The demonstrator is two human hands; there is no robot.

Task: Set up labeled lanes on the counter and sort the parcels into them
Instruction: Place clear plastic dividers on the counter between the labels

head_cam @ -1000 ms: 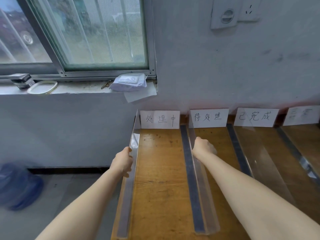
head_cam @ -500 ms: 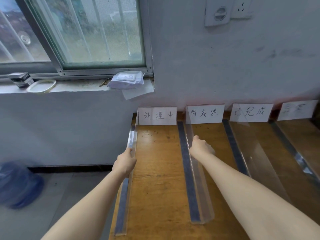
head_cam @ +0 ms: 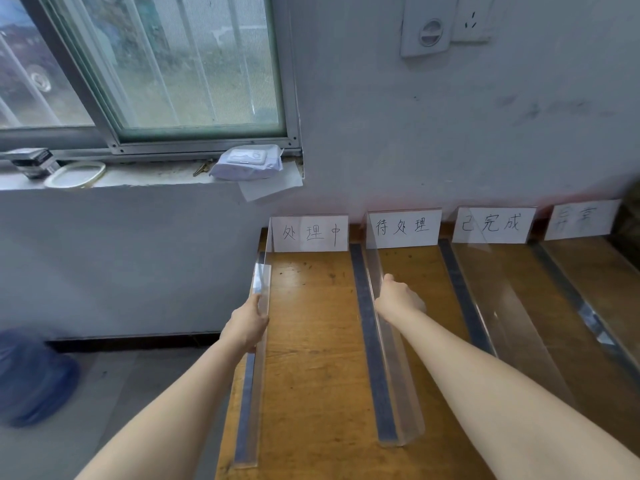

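Two bare forearms reach in from the near edge over a worn orange-brown wooden surface. The left hand grips the top edge of the left clear acrylic divider, fingers and thumb curled round its upright wall about midway along. This divider stands at the very left edge of the surface, with its dark grey base strip along the rim. The right hand is likewise closed round the top of the second clear acrylic divider, thumb pointing away along it, and sits a little farther in than the left hand. Both dividers have their long axes running near to far, roughly parallel, and each lies directly under its own hand. The coming move is therefore probably a small slide to square up the lane between them. The left one looks to have little room to go left before it would drop off the edge. To the right, well apart from either hand, lie a third clear divider and a fourth clear divider. At the far edge, against the grey wall, white handwritten paper labels stand, and the leftmost white paper label heads the lane between the hands. No parcels show, so sorting seems not yet begun. Farther off, a white wipes pack rests on the window sill.
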